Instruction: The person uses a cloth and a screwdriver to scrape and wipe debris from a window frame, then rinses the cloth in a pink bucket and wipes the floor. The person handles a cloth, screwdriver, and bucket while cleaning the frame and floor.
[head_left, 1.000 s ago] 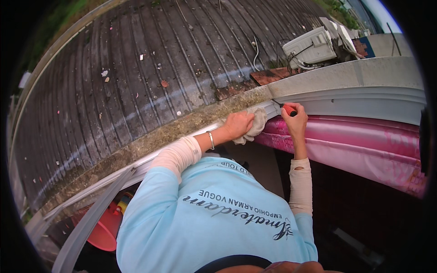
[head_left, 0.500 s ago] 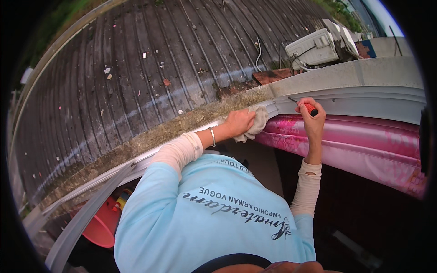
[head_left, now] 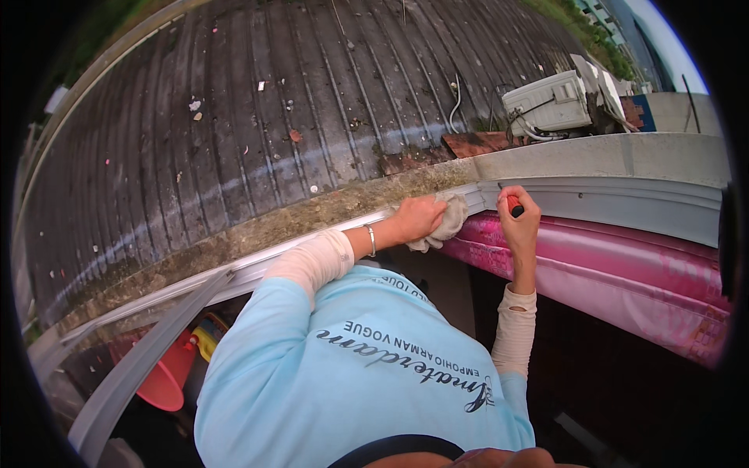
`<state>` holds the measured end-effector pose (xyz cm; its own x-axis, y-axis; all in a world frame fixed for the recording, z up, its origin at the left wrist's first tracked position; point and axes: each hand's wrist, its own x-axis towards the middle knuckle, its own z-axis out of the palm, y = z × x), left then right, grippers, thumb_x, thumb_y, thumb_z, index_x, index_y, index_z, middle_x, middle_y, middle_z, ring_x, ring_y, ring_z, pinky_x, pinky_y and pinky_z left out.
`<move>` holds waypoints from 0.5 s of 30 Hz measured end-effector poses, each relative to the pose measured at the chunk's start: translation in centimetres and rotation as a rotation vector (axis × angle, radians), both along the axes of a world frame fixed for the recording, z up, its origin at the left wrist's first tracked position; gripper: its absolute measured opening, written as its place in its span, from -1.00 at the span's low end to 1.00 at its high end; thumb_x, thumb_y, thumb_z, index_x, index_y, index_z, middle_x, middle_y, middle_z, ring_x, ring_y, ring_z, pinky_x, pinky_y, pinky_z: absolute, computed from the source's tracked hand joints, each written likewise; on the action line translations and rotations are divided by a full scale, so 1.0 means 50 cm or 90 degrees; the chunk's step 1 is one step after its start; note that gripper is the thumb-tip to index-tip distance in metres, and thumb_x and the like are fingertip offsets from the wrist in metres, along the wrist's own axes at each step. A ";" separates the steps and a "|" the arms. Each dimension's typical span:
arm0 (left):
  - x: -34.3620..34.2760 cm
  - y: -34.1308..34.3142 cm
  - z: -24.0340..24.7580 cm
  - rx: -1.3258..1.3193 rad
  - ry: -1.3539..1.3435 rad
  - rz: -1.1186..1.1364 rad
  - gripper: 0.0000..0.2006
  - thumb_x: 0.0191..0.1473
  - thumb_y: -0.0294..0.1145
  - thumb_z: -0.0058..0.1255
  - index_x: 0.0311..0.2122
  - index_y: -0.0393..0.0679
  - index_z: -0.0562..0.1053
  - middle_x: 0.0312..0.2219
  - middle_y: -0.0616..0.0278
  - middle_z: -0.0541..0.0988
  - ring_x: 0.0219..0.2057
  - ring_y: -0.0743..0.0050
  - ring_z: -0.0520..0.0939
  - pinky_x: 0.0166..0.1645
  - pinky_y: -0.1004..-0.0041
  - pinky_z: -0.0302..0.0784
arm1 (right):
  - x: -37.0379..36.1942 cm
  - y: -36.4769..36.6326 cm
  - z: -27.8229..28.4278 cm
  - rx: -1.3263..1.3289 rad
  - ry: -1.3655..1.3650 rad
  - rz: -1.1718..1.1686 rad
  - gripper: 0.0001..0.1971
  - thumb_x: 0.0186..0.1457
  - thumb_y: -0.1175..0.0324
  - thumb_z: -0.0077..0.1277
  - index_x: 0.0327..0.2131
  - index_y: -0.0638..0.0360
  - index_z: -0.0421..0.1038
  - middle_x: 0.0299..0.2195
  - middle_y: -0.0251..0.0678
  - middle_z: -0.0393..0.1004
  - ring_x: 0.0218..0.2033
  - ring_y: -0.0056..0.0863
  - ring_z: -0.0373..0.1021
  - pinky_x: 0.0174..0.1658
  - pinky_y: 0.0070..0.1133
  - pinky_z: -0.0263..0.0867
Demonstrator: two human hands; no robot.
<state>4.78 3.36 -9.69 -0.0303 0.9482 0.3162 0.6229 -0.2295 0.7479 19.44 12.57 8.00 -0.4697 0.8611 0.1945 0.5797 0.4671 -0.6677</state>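
Note:
My left hand [head_left: 420, 218] is closed on a crumpled grey-white cloth [head_left: 452, 221], which rests along the white metal window track [head_left: 470, 192] close to its corner. Just to the right, my right hand [head_left: 520, 221] grips the red-and-black handle of a screwdriver [head_left: 516, 206]. Its thin shaft is mostly hidden by my fingers, and its end is near the frame's corner; I cannot tell whether it touches. Below the right-hand frame hangs a pink, shiny curtain [head_left: 608, 257], beside my right wrist.
Beyond the rough concrete ledge [head_left: 304, 210] lies a dark ribbed roof [head_left: 234, 101] with scattered litter. A white outdoor unit [head_left: 548, 103] stands at the far right. A grey metal sash edge [head_left: 148, 370] and a red plastic container [head_left: 165, 376] are at lower left.
My right hand has moved left with the screwdriver, bringing it nearer the frame's corner and the cloth. The left hand keeps its hold on the cloth. The view has shifted slightly.

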 end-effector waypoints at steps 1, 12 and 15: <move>-0.004 0.000 -0.003 0.000 0.001 0.009 -0.89 0.04 -0.28 -0.01 -0.37 -0.05 0.43 -0.54 0.07 0.46 -0.53 0.01 0.56 -0.49 0.15 0.46 | -0.009 -0.001 0.034 -0.001 -0.012 -0.013 -0.99 -0.01 0.55 0.03 -0.47 0.27 0.41 -0.58 -0.39 0.41 -0.53 -0.67 0.33 -0.39 -0.66 0.27; -0.002 -0.001 0.004 -0.004 0.017 0.007 -0.87 0.02 -0.28 -0.01 -0.35 -0.06 0.44 -0.52 0.07 0.49 -0.51 0.03 0.58 -0.48 0.16 0.52 | -0.041 0.104 0.062 -0.113 -0.043 -0.043 -0.91 0.01 0.47 0.07 -0.46 0.31 0.49 -0.64 -0.38 0.48 -0.62 -0.67 0.40 -0.49 -0.67 0.31; 0.001 -0.001 0.005 -0.001 -0.003 -0.004 -0.88 0.03 -0.27 -0.01 -0.35 -0.05 0.44 -0.53 0.07 0.47 -0.51 0.01 0.57 -0.48 0.15 0.49 | -0.004 0.102 -0.009 -0.148 -0.047 -0.009 -0.93 0.00 0.48 0.06 -0.46 0.27 0.49 -0.62 -0.40 0.47 -0.56 -0.69 0.39 -0.44 -0.69 0.31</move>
